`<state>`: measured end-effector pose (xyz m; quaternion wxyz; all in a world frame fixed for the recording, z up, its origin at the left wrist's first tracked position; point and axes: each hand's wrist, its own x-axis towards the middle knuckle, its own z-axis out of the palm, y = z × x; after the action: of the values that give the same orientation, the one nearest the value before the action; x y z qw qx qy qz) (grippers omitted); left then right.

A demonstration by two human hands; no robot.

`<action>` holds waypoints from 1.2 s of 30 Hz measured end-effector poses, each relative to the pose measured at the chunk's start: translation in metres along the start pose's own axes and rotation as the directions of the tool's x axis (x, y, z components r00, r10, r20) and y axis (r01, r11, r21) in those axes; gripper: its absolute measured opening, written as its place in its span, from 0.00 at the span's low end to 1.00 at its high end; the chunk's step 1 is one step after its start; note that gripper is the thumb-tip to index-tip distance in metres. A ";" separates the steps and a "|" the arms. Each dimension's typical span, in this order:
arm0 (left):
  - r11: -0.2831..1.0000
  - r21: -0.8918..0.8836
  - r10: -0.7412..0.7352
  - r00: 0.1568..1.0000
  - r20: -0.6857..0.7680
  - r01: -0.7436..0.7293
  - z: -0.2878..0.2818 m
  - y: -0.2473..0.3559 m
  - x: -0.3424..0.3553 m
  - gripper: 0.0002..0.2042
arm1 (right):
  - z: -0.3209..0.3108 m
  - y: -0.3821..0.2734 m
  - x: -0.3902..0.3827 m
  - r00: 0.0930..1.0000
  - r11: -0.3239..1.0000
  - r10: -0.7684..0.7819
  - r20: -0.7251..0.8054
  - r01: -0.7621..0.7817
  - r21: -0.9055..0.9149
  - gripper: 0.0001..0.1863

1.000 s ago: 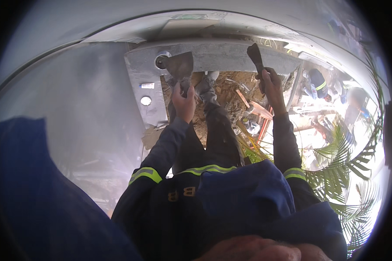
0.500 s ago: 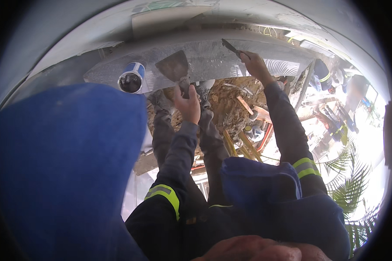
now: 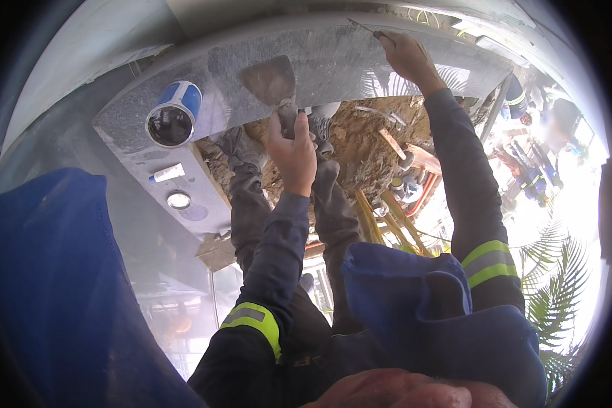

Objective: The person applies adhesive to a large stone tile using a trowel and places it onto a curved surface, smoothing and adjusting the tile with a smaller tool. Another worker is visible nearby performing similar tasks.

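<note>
My left hand [image 3: 294,156] is closed round the handle of a wide putty knife [image 3: 270,78], whose dull broad blade points away over a grey slab [image 3: 333,64]. Farther off and to the right, my right hand [image 3: 413,62] grips a second putty knife [image 3: 364,27]; its narrow blade shows nearly edge-on, near the slab's far edge. I cannot make out whether either blade touches the slab. Left of the wide knife stands a blue-and-white can [image 3: 175,117] with dark contents. Nearer on the slab's left arm lie a white tube [image 3: 168,173] and a small round lid or tin [image 3: 179,200].
Below the slab are brown soil [image 3: 367,136], wooden pieces [image 3: 387,221] and an orange pipe [image 3: 425,194]. Blue cloth [image 3: 54,272] covers the lower left. Palm fronds [image 3: 557,292] hang at the right. People [image 3: 530,173] are beyond, at the far right.
The view has shifted, bringing the tube and round lid into sight as the blue cloth slid left. My right hand is farther away with its knife. Both hands keep their grip.
</note>
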<state>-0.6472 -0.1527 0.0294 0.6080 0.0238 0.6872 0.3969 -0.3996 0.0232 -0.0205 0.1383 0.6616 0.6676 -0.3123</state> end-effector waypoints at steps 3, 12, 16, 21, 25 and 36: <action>1.000 -0.004 0.009 1.000 0.008 -0.009 0.003 0.001 0.000 0.11 | 0.003 -0.002 0.000 1.000 0.999 -0.002 0.005 0.002 -0.033 0.20; 1.000 0.005 0.004 1.000 -0.001 -0.004 0.007 0.005 0.003 0.10 | 0.018 -0.013 -0.016 0.999 0.984 0.047 -0.021 -0.050 -0.170 0.20; 1.000 -0.007 -0.003 1.000 -0.016 0.003 0.004 0.006 0.005 0.08 | 0.014 -0.022 -0.024 0.998 0.984 0.057 0.027 -0.051 -0.172 0.19; 1.000 -0.027 0.003 1.000 -0.008 -0.003 0.003 0.008 0.005 0.09 | 0.024 -0.016 -0.017 0.987 0.996 -0.024 -0.159 0.010 -0.091 0.19; 0.999 -0.044 -0.004 1.000 -0.020 0.003 0.000 0.010 0.006 0.11 | 0.050 -0.023 -0.022 0.988 0.993 0.016 -0.151 -0.034 -0.115 0.18; 0.996 -0.084 0.003 0.998 -0.058 -0.007 -0.007 0.019 0.009 0.16 | 0.076 -0.044 -0.028 0.983 1.000 -0.019 -0.180 0.016 -0.018 0.19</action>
<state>-0.6638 -0.1383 0.0331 0.5873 -0.0116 0.6872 0.4275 -0.4570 -0.0412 -0.0517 0.0800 0.6800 0.6857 -0.2470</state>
